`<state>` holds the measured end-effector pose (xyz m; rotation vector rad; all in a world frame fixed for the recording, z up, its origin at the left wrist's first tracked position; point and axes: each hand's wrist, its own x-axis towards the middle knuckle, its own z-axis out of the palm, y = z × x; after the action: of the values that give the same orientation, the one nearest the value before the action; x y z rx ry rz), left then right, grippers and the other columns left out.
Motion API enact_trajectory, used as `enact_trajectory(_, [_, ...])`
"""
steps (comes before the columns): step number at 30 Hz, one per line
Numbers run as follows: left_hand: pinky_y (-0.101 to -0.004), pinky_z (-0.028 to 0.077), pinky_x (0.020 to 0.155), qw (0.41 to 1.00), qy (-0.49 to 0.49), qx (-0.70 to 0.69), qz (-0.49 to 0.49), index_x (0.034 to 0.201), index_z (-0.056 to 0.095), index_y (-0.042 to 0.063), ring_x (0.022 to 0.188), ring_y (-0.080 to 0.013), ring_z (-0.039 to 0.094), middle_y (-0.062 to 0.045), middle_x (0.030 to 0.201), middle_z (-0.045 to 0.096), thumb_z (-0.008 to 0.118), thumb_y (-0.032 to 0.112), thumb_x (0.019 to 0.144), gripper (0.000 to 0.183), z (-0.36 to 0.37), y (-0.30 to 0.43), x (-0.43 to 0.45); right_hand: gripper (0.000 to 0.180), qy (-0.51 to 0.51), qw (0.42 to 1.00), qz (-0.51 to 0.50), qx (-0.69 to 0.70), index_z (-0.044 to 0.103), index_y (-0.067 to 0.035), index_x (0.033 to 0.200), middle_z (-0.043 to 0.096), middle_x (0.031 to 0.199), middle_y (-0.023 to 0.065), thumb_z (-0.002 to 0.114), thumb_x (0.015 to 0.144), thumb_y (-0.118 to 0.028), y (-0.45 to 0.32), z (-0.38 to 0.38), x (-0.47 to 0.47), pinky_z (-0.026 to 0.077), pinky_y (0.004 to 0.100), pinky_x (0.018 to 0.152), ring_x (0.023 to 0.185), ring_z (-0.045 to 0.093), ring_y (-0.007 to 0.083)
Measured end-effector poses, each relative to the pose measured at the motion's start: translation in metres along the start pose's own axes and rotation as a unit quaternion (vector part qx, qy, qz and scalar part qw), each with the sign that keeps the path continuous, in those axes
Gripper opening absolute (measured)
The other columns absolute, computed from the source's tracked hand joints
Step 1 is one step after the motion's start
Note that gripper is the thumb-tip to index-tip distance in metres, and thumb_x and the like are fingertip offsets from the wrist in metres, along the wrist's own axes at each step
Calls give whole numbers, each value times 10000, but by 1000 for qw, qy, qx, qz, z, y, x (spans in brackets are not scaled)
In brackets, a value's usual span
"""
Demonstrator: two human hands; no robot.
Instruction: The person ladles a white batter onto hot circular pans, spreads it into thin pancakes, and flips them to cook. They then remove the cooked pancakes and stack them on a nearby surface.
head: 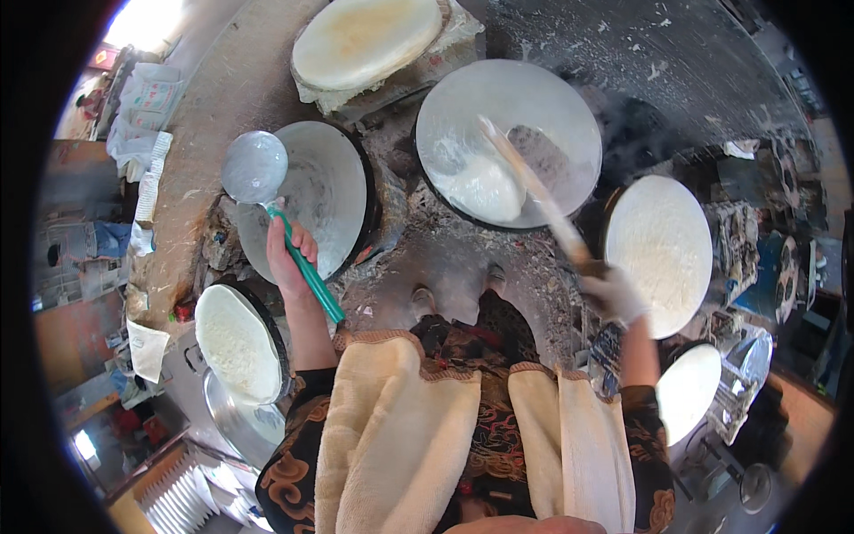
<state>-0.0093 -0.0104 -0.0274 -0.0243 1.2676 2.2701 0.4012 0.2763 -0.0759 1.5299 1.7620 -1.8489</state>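
Note:
My left hand (290,250) grips the green handle of a round metal ladle (254,167), its bowl over the left rim of a large metal pan (327,193). My right hand (612,294), in a whitish glove, is closed around the dark grip of a long wooden paddle (527,173). The paddle reaches over a large steaming pan (567,100), where a glossy white mass (487,190) lies low on the left beside a greyish patch. The paddle is blurred; whether its tip touches the pan cannot be told.
Round pans or lids covered in white stand at the top (367,43), right (659,257), lower right (689,394) and lower left (238,344). A metal basin (243,417) sits at lower left. A worn counter (200,120) curves around. My feet stand on ash-strewn ground.

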Motion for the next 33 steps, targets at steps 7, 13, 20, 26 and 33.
enact_trajectory(7, [-190,290,323,996,-83,11,-12,1124,472,78,395,-50,327,35,548,342,411,212,945,231,-17,26,-15,320,37,993,-81,73,553,0,783,560,610,101,539,827,-316,-108,251,31,441,349,480,488,542,230])
enact_trajectory(13, [-194,276,301,994,-113,-4,5,1192,454,98,359,-58,308,34,525,343,397,227,952,278,-31,47,-29,415,230,961,-80,-128,515,-38,1090,574,988,267,427,845,-361,-49,261,54,415,470,837,940,544,418])
enact_trajectory(20, [-196,277,283,992,-122,-14,23,1241,430,104,336,-61,312,35,495,337,382,212,955,310,-55,57,-29,391,319,918,-40,-233,494,-10,1114,593,941,262,421,858,-297,-7,209,9,447,480,790,892,572,407])
enact_trajectory(26, [-202,282,280,989,-144,18,5,1261,420,108,323,-63,300,35,494,344,385,220,954,329,-45,54,-28,307,264,945,-147,-127,606,-41,915,599,900,253,480,831,-307,-37,177,49,446,472,766,872,560,427])
enact_trajectory(33, [-202,281,279,983,-178,32,-34,1271,410,97,325,-61,298,35,488,323,380,224,957,340,-25,46,-28,359,301,919,-90,-239,561,-39,1021,601,896,252,442,847,-330,-38,198,27,457,462,781,862,580,395])
